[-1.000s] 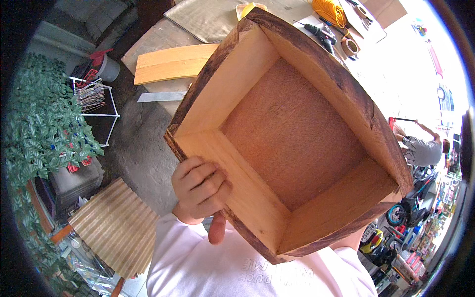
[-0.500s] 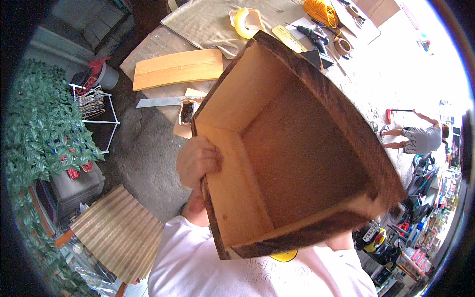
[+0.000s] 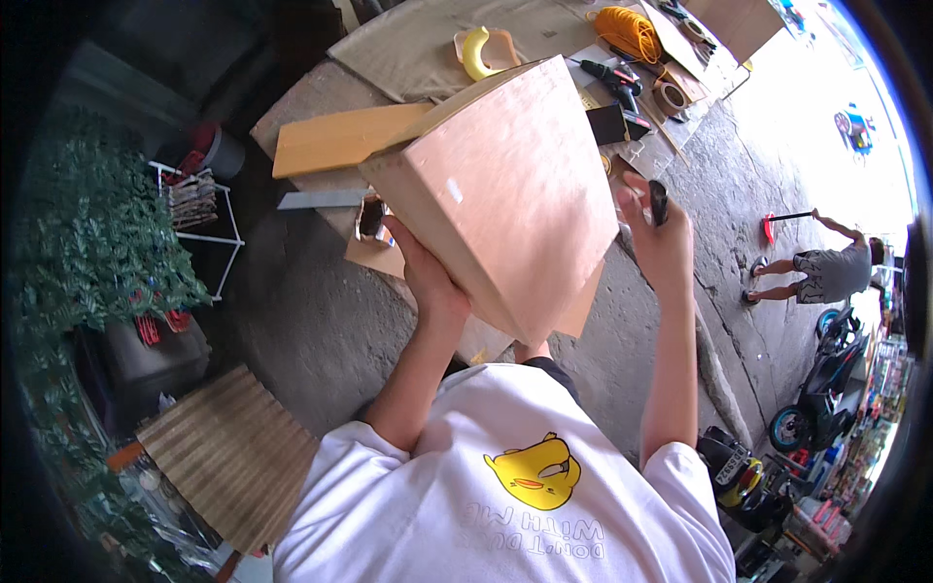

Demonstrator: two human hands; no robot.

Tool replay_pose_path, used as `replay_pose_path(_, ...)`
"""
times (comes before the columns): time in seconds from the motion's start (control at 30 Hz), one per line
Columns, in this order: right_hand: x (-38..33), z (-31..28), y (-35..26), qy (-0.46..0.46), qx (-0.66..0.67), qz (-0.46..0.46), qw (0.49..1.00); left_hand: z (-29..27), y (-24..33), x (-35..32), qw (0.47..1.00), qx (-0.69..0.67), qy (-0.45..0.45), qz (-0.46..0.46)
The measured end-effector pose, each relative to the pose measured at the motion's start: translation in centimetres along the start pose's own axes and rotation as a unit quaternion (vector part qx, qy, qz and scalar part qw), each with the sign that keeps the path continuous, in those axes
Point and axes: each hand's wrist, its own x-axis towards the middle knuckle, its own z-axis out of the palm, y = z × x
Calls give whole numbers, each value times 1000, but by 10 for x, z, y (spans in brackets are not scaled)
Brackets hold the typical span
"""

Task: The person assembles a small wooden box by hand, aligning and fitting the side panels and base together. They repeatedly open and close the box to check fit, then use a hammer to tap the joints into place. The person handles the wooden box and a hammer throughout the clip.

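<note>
A person's left hand (image 3: pixel 428 277) grips the near side of a wooden box (image 3: pixel 505 194), its flat bottom turned up. The right hand (image 3: pixel 656 238) is closed around a small dark object (image 3: pixel 659 202) beside the box.

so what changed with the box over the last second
The wooden box was turned over: its open inside faced the camera before, now its flat bottom panel does. The left hand moved from the rim to under the box's lower edge. The right hand has come into view, holding a small dark object. The plank on the table stayed put.
</note>
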Motion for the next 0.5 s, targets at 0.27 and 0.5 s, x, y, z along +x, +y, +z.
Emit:
replay_pose_path(0.27,-70,50,83,-173,107,123,971,3,1,-22,996,67,-4,-56)
replay_pose_path(0.5,-101,81,75,-172,214,166,947,12,-7,-29,996,90,-2,-20)
